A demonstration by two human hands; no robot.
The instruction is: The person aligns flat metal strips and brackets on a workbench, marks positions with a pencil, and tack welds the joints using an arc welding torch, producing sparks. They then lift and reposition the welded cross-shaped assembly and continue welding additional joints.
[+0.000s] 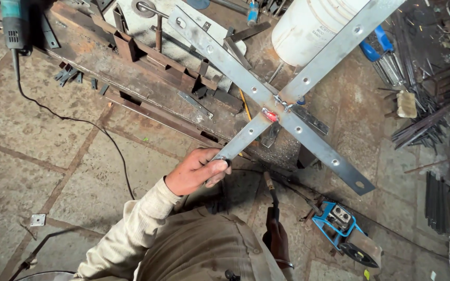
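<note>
Head view, steeply down, close

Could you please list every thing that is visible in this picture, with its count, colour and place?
flat steel bars: two, grey, crossed in an X at centre
weld spot: one, glowing red, at the crossing
bucket: one, white, top centre
angle grinder: one, teal, top left, black cord
rusty steel frame: one, brown, upper left
clamp tool: one, blue, lower right
thin rods: pile, dark, right edge
left hand: grips a bar end
right hand: holds welding electrode holder, dark
</note>
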